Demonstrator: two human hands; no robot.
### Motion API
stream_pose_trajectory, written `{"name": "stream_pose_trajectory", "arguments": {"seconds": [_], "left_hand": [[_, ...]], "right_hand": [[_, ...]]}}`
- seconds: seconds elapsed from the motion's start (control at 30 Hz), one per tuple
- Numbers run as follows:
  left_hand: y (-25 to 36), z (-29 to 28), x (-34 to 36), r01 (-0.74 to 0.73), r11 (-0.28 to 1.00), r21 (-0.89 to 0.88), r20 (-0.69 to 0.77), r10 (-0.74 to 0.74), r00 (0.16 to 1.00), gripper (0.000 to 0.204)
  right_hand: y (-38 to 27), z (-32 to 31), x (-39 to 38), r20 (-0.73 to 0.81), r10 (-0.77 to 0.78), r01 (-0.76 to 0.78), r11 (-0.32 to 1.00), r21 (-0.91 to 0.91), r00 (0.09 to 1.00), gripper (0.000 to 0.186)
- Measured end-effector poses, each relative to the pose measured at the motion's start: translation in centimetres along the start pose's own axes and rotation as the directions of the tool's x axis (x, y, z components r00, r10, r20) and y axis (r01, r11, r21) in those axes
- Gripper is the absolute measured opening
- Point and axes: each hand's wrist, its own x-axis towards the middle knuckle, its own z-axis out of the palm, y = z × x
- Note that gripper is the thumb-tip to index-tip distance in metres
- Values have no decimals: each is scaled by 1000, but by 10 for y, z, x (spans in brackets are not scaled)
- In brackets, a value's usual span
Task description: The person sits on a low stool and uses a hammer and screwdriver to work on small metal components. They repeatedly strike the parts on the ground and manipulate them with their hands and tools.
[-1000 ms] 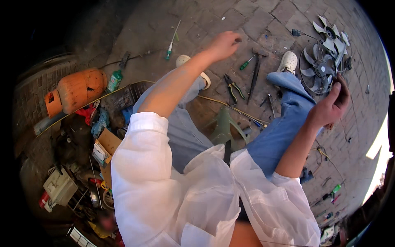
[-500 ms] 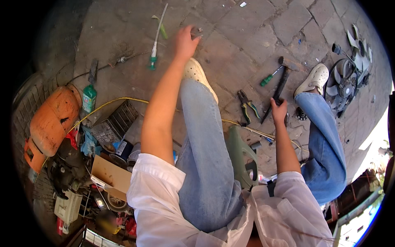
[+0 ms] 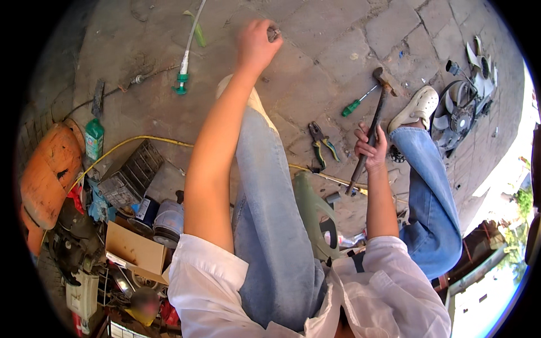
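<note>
Fingers grasp hammer [image 3: 380,110] (right hand [image 3: 372,151]) and small dark piece [image 3: 274,34] (left hand [image 3: 258,46]); we should keep clear of the right shoe [image 3: 418,108].

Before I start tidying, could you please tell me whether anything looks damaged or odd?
Yes: the orange cylinder, far left, looks worn, its paint scuffed and dark in patches. Beyond the right shoe, fan blades lie bare, perhaps dismantled.

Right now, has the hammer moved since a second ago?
Yes. The hammer, now in the right hand, has its handle end shifted downward in view: earlier about level with the handle ends of the pliers, now past them.
</note>
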Motion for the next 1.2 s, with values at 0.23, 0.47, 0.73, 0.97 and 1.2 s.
{"name": "stream_pose_trajectory", "arguments": {"seconds": [0.23,0.47,0.73,0.97,1.2], "left_hand": [[28,47,2,-102,995,7,208,99,973,24],[20,-20,-60,13,1000,-1,104,-13,994,21],[-4,-50,-128,149,979,138,-62,-142,988,10],[-13,-48,-132,90,985,144,-142,-69,988,11],[-13,-48,-130,115,985,130,-139,-96,986,12]], "right_hand": [[22,32,32,-124,-227,227,974,-15,966,29],[45,102,11,-116,-580,318,590,-742,806,54],[64,91,61,421,-680,433,-166,-886,600,60],[70,100,100,-167,-549,-72,190,-979,819,60],[58,165,63,414,-651,581,50,-813,636,61]]}}
